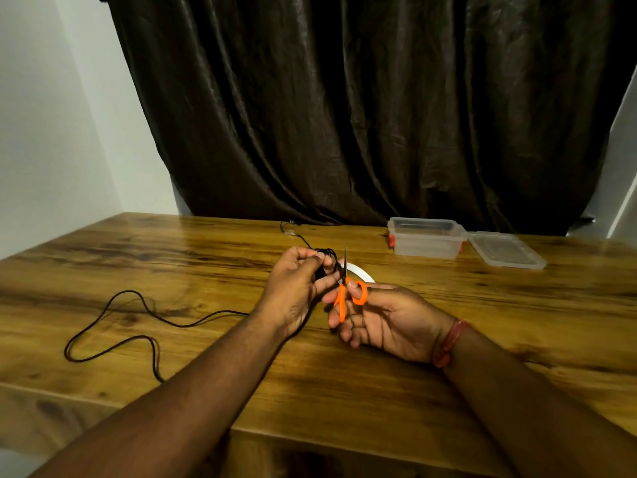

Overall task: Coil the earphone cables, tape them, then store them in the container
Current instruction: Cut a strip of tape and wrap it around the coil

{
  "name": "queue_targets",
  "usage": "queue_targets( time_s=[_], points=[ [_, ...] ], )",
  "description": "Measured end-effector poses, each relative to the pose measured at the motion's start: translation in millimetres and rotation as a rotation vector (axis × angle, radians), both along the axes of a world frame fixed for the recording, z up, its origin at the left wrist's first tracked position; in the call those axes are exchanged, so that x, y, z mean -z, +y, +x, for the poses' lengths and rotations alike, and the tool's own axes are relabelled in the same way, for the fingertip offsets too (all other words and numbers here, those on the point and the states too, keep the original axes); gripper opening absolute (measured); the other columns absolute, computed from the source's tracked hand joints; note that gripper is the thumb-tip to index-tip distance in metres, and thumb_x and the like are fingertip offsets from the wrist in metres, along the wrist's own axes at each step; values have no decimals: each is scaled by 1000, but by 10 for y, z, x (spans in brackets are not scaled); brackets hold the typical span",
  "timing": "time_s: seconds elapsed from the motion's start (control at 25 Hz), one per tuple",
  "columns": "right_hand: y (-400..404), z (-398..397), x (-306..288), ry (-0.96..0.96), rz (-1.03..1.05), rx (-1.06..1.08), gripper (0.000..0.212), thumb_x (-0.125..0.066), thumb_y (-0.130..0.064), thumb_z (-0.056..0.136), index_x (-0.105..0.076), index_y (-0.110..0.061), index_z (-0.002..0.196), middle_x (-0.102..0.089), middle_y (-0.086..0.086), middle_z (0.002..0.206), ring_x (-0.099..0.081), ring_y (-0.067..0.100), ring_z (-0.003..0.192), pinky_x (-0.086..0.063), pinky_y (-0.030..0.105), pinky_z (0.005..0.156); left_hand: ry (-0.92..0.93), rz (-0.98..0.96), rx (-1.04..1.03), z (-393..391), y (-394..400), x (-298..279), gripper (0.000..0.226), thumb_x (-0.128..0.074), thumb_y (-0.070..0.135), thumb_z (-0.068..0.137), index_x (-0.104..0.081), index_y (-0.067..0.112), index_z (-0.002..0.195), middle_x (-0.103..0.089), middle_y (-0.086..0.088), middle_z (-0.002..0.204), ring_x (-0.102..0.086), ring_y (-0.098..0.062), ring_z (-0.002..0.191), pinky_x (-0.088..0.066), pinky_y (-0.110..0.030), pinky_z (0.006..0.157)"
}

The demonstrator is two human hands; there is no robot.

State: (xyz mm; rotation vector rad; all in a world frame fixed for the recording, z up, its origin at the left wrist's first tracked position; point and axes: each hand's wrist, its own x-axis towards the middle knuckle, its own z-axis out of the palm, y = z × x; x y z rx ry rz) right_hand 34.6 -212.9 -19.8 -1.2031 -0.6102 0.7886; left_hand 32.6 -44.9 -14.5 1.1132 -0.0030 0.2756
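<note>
My left hand (296,284) grips a small coil of black earphone cable (325,258) above the middle of the table. My right hand (382,319) holds orange-handled scissors (344,291), thumb through one loop, with the blades pointing up close beside the coil. A white roll of tape (360,270) lies on the table just behind both hands, partly hidden. A second black cable (113,329) sprawls loose on the table to the left. The clear plastic container (425,238) stands open at the back right.
The container's clear lid (506,250) lies flat right of it. A thin cable end (293,231) trails toward the back edge of the wooden table (172,257). A dark curtain (362,108) hangs behind the table.
</note>
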Motion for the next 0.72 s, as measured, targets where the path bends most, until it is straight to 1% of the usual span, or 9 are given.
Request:
queue_targets(
  time_s=[0.08, 0.28, 0.4, 0.52, 0.6, 0.64, 0.68, 0.72],
  points=[
    [13, -11, -6, -8, -5, 34, 50, -52, -30, 96, -51, 9, 127, -63, 20, 91, -63, 22, 68, -54, 28, 58, -12, 8, -1, -10, -7, -8, 9, -47, -2, 99, -52, 6, 97, -62, -11, 85, -71, -20, 84, -60, -32, 73],
    [35, -11, -13, -19, -19, 111, 50, -54, -25, 91, -51, 11, 126, -65, 19, 87, -62, 20, 63, -53, 26, 53, -30, 6, 13, -17, -19, -10, 8, -47, -2, 98, -51, 6, 99, -63, -9, 84, -70, -13, 72, -60, -30, 72],
    [32, 8, -14, -41, -52, 132, 45, -55, -22, 90, -53, 8, 123, -65, 15, 83, -61, 16, 57, -50, 22, 46, -33, 1, 11, 7, -7, 2, 9, -47, -2, 98, -51, 6, 97, -64, -9, 83, -72, -15, 75, -61, -32, 75],
    [-22, 27, -34, -92, -129, 130, 39, -58, -21, 89, -56, 4, 119, -64, 11, 79, -57, 11, 49, -44, 19, 39, -38, -36, -6, 14, 1, -13, 11, -46, -4, 98, -51, 5, 94, -65, -8, 78, -73, -20, 80, -60, -39, 83],
    [-110, 25, -100, -138, -157, 78, 36, -60, -21, 90, -58, 1, 118, -65, 12, 81, -56, 9, 48, -44, 18, 38, -38, -54, -25, 8, 4, -27, 14, -45, -6, 98, -51, 5, 91, -65, -6, 73, -73, -17, 75, -59, -42, 86],
    [-173, 30, -156, -153, -139, 84, 35, -60, -20, 90, -59, 1, 118, -66, 13, 82, -57, 9, 48, -45, 18, 38, -35, -56, -29, 3, 2, -34, 15, -45, -6, 98, -51, 5, 90, -66, -5, 72, -73, -16, 73, -58, -43, 88],
    [-251, 46, -221, -161, -109, 134, 35, -60, -18, 90, -59, 2, 119, -67, 14, 82, -58, 10, 49, -46, 18, 39, -30, -56, -29, -4, 2, -39, 14, -46, -6, 98, -51, 5, 91, -66, -5, 71, -73, -16, 73, -58, -44, 89],
    [-345, 93, -263, -161, -86, 226, 34, -59, -14, 90, -58, 3, 120, -67, 15, 82, -58, 11, 50, -47, 18, 40, -21, -58, -27, -10, 2, -39, 14, -46, -6, 98, -51, 5, 92, -67, -6, 73, -74, -18, 76, -57, -45, 90]
  ],
)
